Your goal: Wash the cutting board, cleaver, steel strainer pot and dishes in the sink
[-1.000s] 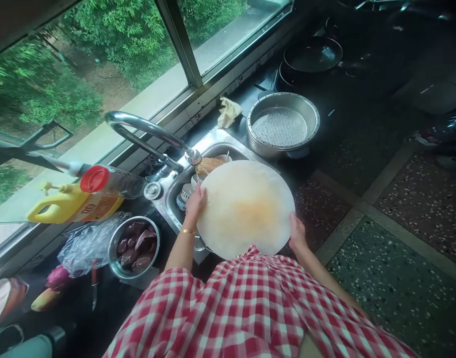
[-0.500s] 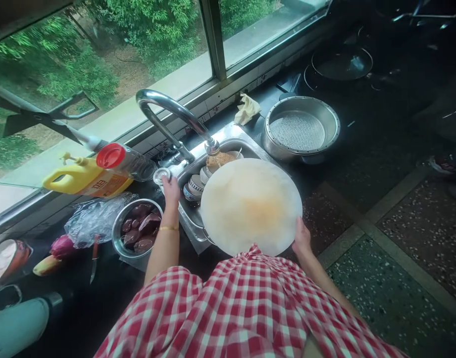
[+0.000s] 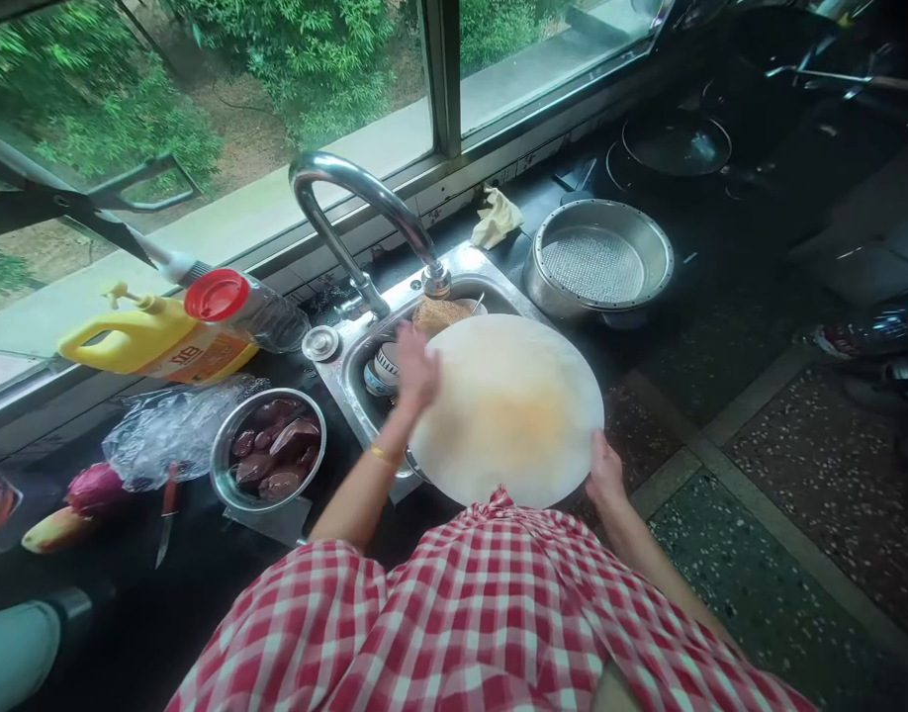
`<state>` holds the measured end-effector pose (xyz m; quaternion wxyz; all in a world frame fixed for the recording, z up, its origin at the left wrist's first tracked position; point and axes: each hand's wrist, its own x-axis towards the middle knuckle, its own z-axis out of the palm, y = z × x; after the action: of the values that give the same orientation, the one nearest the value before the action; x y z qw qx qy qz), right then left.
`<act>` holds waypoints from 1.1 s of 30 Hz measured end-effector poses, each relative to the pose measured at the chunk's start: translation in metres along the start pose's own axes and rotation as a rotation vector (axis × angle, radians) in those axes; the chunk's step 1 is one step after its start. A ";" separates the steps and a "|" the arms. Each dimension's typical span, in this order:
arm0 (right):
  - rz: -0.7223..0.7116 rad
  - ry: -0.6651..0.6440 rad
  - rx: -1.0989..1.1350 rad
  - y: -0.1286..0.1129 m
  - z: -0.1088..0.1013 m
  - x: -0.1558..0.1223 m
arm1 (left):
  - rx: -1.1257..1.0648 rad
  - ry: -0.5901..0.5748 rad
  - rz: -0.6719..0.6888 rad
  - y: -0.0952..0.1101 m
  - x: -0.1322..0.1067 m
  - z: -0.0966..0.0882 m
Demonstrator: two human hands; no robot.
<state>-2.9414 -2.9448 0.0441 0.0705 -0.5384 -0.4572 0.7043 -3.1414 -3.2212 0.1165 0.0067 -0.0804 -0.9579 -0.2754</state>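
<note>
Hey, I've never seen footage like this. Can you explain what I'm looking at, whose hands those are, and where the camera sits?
There's no machine here: these are a person's own bare hands, filmed by a camera worn on the head, looking forward and down.

The right hand holds the edge of a pale round board, stained near the middle, in front of a sink. The left hand, blurred, is at the board's left edge; I can't tell whether it touches.

Some bowls sit in the sink. On the dark counter, to the left, are a metal bowl of dark red pieces and a knife.
</note>
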 end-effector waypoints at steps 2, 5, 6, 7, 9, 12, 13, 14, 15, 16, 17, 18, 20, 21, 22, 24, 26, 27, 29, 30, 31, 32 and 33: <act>0.006 0.021 -0.003 -0.001 0.001 0.000 | 0.020 -0.358 0.267 0.052 -0.055 0.045; 0.009 0.038 -0.021 -0.002 0.001 0.002 | 0.025 -0.638 0.661 0.115 -0.105 0.101; 0.006 0.047 -0.030 -0.002 0.001 0.003 | 0.041 -0.649 0.716 0.124 -0.108 0.113; 0.004 0.057 -0.037 -0.002 0.000 0.005 | 0.060 -0.641 0.740 0.126 -0.105 0.119; 0.005 0.083 -0.046 -0.001 -0.002 0.008 | 0.120 -0.602 0.695 0.107 -0.082 0.119; -0.001 0.101 -0.040 0.001 -0.006 0.013 | 0.258 -0.475 0.439 0.040 -0.030 0.088; -0.009 0.096 -0.034 0.002 -0.007 0.014 | 0.303 -0.434 0.347 0.015 -0.013 0.073; -0.016 0.092 -0.031 0.003 -0.008 0.015 | 0.339 -0.395 0.263 -0.008 0.001 0.056; -0.018 0.089 -0.030 0.004 -0.008 0.015 | 0.371 -0.352 0.162 -0.028 0.012 0.040; -0.017 0.085 -0.029 0.004 -0.009 0.016 | 0.404 -0.297 0.051 -0.042 0.018 0.025; -0.010 0.082 -0.027 0.005 -0.009 0.016 | 0.437 -0.230 -0.045 -0.049 0.021 0.015; -0.002 0.078 -0.024 0.006 -0.009 0.016 | 0.463 -0.181 -0.105 -0.049 0.019 0.009; 0.006 0.054 -0.005 0.007 -0.009 0.017 | 0.479 -0.170 -0.061 -0.030 0.001 0.014; 0.007 0.035 0.007 0.008 -0.009 0.018 | 0.457 -0.237 0.056 -0.011 -0.013 0.026; 0.009 0.021 0.016 0.008 -0.010 0.018 | 0.406 -0.328 0.224 0.011 -0.030 0.042; 0.022 0.011 0.021 0.009 -0.011 0.020 | 0.258 -0.484 0.635 0.062 -0.064 0.085; 0.067 0.064 -0.010 0.009 -0.013 0.022 | 0.126 -0.576 0.939 0.111 -0.086 0.129; 0.092 0.104 -0.028 0.009 -0.014 0.023 | 0.093 -0.592 1.002 0.130 -0.089 0.149; 0.114 0.141 -0.042 0.009 -0.019 0.025 | 0.088 -0.612 1.011 0.153 -0.073 0.174; 0.106 0.126 -0.037 0.010 -0.021 0.026 | 0.104 -0.613 0.973 0.156 -0.056 0.180; 0.083 0.087 -0.028 0.010 -0.023 0.027 | 0.127 -0.608 0.913 0.152 -0.034 0.180; 0.047 0.039 -0.027 0.010 -0.025 0.027 | 0.151 -0.592 0.840 0.143 -0.011 0.176; 0.005 0.000 -0.044 0.010 -0.025 0.027 | 0.176 -0.564 0.748 0.129 0.012 0.167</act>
<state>-2.9279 -2.9200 0.0186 0.0568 -0.5410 -0.4710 0.6945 -3.1275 -3.0232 0.0432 -0.1480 -0.4905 -0.8473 -0.1395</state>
